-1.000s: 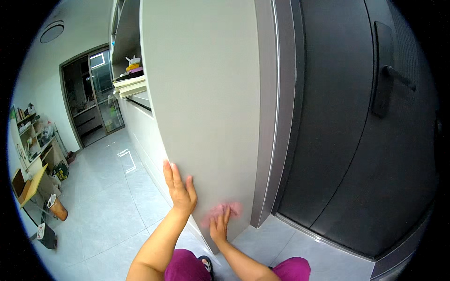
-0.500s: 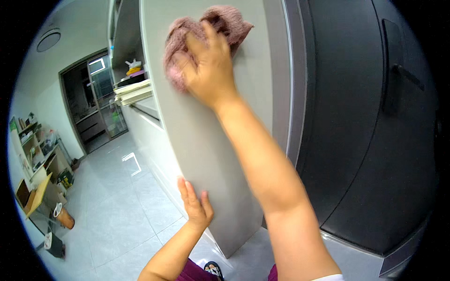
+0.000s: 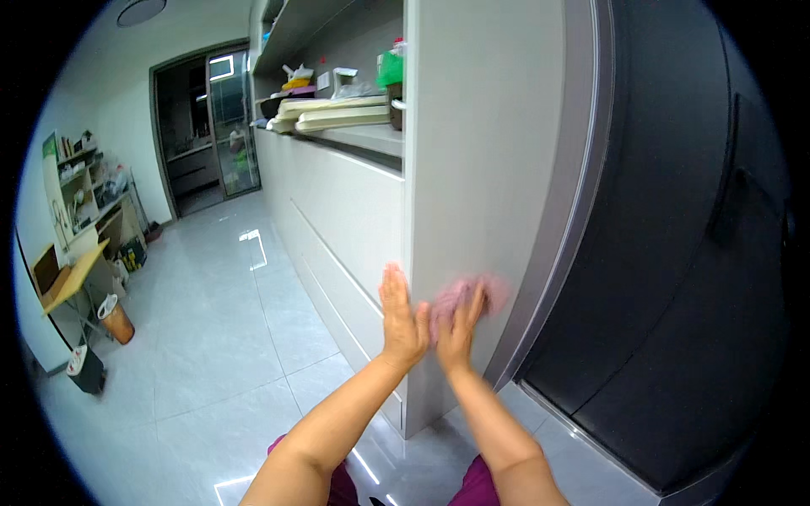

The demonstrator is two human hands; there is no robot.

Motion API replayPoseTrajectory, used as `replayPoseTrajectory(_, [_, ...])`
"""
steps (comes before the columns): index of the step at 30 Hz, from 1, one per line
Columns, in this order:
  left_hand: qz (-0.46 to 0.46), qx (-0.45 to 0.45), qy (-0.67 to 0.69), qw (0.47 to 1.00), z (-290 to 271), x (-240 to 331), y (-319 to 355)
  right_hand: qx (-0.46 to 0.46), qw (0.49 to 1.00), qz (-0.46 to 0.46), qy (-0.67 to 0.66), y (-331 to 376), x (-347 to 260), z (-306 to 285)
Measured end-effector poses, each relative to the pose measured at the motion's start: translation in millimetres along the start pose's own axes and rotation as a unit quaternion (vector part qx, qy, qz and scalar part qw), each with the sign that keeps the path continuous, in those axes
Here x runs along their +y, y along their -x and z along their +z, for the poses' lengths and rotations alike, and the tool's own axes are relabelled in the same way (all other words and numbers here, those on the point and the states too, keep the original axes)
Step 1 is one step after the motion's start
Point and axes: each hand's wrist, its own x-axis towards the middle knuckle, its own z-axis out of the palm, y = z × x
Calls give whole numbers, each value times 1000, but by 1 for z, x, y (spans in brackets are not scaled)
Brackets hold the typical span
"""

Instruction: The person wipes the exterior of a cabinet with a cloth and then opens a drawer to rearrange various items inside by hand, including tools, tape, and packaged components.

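The left hand (image 3: 402, 319) rests flat and fully open against the front corner edge of the pale grey cabinet side panel (image 3: 481, 152); it holds nothing. Just beside it, the right hand (image 3: 460, 325) presses a pink cleaning cloth (image 3: 462, 295) against the lower part of the same panel, fingers spread over the cloth, which shows with motion blur.

Progress, as a judgement: wiping is under way low on the panel. No visible difference separates cleaned from uncleaned areas, so the share done cannot be read; the panel above the cloth and the strip below it remain to be checked.

The panel surface is smooth and matt. To the left run pale drawer fronts (image 3: 337, 211) under a worktop (image 3: 363, 135) carrying stacked flat boards (image 3: 337, 114). The floor (image 3: 211, 337) is glossy grey tile. To the right stands a dark door (image 3: 675, 253).
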Motion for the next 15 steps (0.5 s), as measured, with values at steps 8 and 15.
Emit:
replayPoseTrajectory(8, [93,-27,64,993,-19,-34,6,56,919,-355,160,-199,-166,-1])
replayPoseTrajectory(15, [143,13,88,986,-14,-84,-33,-6,941,-263,214,-100,-123,11])
